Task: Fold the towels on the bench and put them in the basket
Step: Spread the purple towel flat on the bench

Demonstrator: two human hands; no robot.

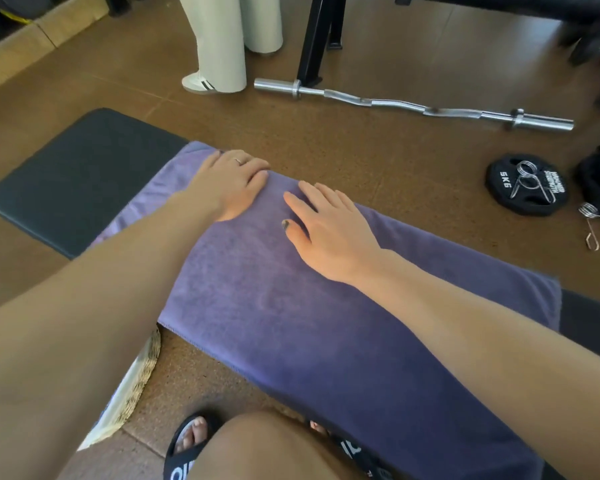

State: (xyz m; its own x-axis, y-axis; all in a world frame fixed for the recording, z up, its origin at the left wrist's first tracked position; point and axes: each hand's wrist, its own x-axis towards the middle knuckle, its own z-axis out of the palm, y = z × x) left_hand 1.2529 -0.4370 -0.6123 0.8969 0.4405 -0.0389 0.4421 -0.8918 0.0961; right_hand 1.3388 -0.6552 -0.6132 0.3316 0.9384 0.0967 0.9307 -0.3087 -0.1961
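Gym floor, brown rubber tiles (361, 157), black padded bench (77, 181) running from 10 o'clock to 4 o'clock. Purple towel (291, 306) laid flat along the bench, covering most of it, near edge hanging over toward the person. Left hand (229, 185) flat on the towel at its far end, fingers straight, ring visible. Right hand (329, 230) also flat on the towel just beside it, fingers spread, pressing down; hands apart, neither gripping. Woven basket (142, 379) on the floor at 8 o'clock, mostly hidden behind the left forearm. Curl bar (395, 103) at 1 o'clock, weight plate (499, 188) with spring collar at 3 o'clock. Another person's legs (222, 39) at 12 o'clock.
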